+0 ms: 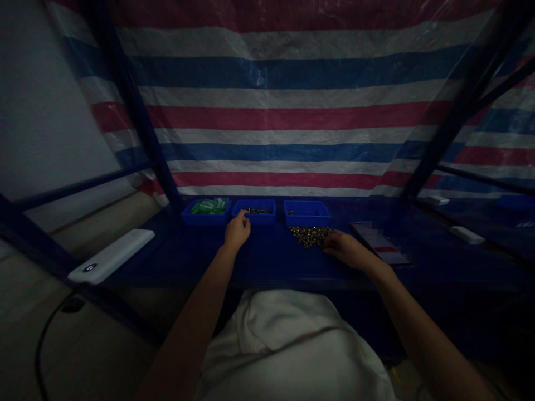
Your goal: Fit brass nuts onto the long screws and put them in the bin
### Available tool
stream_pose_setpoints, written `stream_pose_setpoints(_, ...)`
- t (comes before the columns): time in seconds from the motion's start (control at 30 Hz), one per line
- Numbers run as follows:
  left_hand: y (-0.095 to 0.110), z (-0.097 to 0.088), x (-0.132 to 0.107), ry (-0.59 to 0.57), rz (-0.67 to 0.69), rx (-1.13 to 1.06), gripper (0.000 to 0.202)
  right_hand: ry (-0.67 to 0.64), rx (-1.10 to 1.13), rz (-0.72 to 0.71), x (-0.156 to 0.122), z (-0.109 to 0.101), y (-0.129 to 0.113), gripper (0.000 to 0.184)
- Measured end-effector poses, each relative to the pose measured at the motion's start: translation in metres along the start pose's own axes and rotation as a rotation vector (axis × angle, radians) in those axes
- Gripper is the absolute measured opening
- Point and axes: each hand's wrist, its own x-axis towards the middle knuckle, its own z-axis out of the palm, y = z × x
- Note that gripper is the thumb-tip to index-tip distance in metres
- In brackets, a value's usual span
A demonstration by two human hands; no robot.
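My left hand is at the front left rim of the middle blue bin, which holds small dark metal pieces. Its index finger reaches over the rim and its thumb stands a little apart, with nothing visible between them. A loose pile of small brassy metal pieces lies on the blue table; they are too small to name. At the pile's right edge rests my right hand, fingers bent and drawn together. Whatever it pinches is hidden. Behind the pile, the right blue bin contains a few small pieces.
The left blue bin holds green-and-clear plastic packets. A flat tablet-like object lies right of my right hand. A long white device sits at the table's left end. Blue frame posts and a striped sheet stand behind.
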Motion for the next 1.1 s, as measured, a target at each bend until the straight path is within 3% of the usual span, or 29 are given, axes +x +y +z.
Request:
stream_pose_setpoints(0.17, 0.001, -0.001, 0.000, -0.002, -0.012, 0.007, 0.029, 0.038, 0.041, -0.002, -0.002, -0.005, -0.006, 0.006)
stream_pose_setpoints(0.27, 0.001, 0.000, 0.000, 0.001, -0.007, 0.007, 0.030, 0.140, 0.144, 0.011, 0.002, -0.015, -0.016, 0.009)
stream_pose_setpoints(0.4, 0.000, 0.001, 0.000, 0.012, 0.002, -0.001, 0.029, 0.330, 0.404, 0.020, 0.020, -0.026, -0.036, 0.021)
stream_pose_setpoints(0.47, -0.001, 0.001, 0.000, 0.011, 0.001, -0.005, 0.029, 0.402, 0.636, 0.012, 0.033, -0.025, -0.048, 0.025)
stream_pose_setpoints(0.6, -0.002, 0.001, 0.001, 0.007, 0.006, -0.007, 0.029, 0.305, 1.207, 0.156, 0.056, -0.014, -0.060, 0.028)
stream_pose_setpoints(0.7, -0.001, 0.000, 0.000, 0.000, -0.006, -0.005, 0.029, 0.192, 1.399, 0.297, 0.064, -0.006, -0.060, 0.027)
stream_pose_setpoints(0.8, 0.001, 0.000, 0.000, -0.004, -0.011, -0.012, 0.029, 0.200, 1.330, 0.271, 0.064, -0.005, -0.058, 0.026)
stream_pose_setpoints(0.97, 0.002, -0.001, 0.000, -0.008, -0.024, -0.012, 0.029, 0.356, 0.976, 0.087, 0.055, -0.008, -0.062, 0.035)
stream_pose_setpoints(1.1, 0.001, -0.001, -0.001, -0.004, -0.021, -0.001, 0.029, 0.347, 0.876, 0.011, 0.048, -0.008, -0.060, 0.037)
